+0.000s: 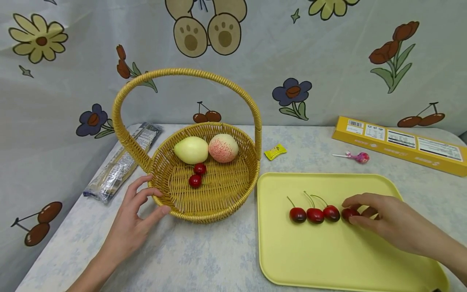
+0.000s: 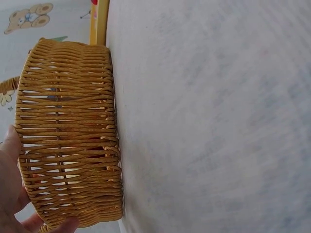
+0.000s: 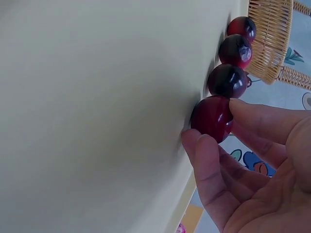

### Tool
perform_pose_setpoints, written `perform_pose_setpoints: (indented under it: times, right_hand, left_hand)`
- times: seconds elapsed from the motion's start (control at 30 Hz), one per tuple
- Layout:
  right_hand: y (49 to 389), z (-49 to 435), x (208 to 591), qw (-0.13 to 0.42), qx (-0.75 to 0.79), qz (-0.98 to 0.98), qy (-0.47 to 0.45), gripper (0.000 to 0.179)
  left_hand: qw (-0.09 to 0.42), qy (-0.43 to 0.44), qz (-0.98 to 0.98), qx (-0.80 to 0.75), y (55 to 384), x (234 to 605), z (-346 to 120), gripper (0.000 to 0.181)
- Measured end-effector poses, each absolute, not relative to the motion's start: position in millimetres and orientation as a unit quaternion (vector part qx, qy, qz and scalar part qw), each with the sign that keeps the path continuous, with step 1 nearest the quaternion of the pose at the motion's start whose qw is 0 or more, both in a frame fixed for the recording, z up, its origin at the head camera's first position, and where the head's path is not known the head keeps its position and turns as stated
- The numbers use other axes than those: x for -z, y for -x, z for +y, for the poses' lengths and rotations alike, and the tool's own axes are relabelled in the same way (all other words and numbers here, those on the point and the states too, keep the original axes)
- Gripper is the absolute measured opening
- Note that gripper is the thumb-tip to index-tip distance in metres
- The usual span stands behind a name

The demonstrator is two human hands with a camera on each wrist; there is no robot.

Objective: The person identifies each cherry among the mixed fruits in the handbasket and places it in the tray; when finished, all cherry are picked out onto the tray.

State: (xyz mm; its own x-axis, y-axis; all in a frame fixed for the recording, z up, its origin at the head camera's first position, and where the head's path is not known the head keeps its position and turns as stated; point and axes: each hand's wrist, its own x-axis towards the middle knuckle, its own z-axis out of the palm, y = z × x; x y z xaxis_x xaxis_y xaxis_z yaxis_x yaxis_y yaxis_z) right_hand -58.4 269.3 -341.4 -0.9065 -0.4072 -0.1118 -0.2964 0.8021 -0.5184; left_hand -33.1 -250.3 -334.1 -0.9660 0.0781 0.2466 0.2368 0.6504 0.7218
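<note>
Pale bench point(image 1: 215, 257): cherry point(image 1: 347, 214) pinched by right grip point(image 1: 388, 221), basket point(image 1: 215, 202) held by left grip point(image 1: 132, 219); adjacent cherries point(image 1: 331, 213) could be rolled by contact.

Basket point(image 1: 208, 219), left of frame centre: woven wicker-like strands, ribbed, faint sheen. Cherries point(image 1: 315, 215), right of centre: smooth, high gloss. Tray point(image 1: 310, 259), lower right: smooth, plastic-looking, matt. Packet point(image 1: 125, 162), left: crinkled, shiny plastic film. Box point(image 1: 401, 142), right edge: smooth printed card. Backdrop point(image 1: 335, 61), upper frame: matt, creased cloth-like sheet.
</note>
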Motion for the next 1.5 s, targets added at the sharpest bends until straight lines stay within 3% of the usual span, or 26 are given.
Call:
perform_pose_setpoints:
  times: [0.1, 0.43, 0.87, 1.07, 1.37, 1.5]
  right_hand:
    - [58.3, 267.8, 338.4, 0.112, 0.25, 0.945, 0.179, 0.03]
    - [57.6, 247.0, 300.1, 0.017, 0.195, 0.958, 0.211, 0.028]
    - [82.1, 128.0, 265.3, -0.031, 0.31, 0.871, 0.38, 0.029]
    - [101.5, 66.6, 275.3, -0.009, 0.286, 0.849, 0.444, 0.028]
    - [127.5, 0.1, 285.9, 0.067, 0.239, 0.855, 0.456, 0.031]
    - [134.6, -19.9, 292.5, 0.074, 0.173, 0.867, 0.461, 0.023]
  left_hand:
    - [0.097, 0.088, -0.903, 0.41, 33.0, 334.2, -249.3, 0.022]
    - [0.107, 0.095, -0.901, 0.409, 33.2, 334.9, -249.6, 0.021]
    - [0.097, 0.092, -0.9, 0.414, 34.0, 333.6, -251.0, 0.02]
    - [0.1, 0.08, -0.901, 0.414, 32.2, 333.7, -250.8, 0.021]
    - [0.094, 0.076, -0.9, 0.419, 33.0, 332.3, -251.2, 0.022]
    - [0.093, 0.077, -0.897, 0.425, 33.5, 333.0, -251.3, 0.021]
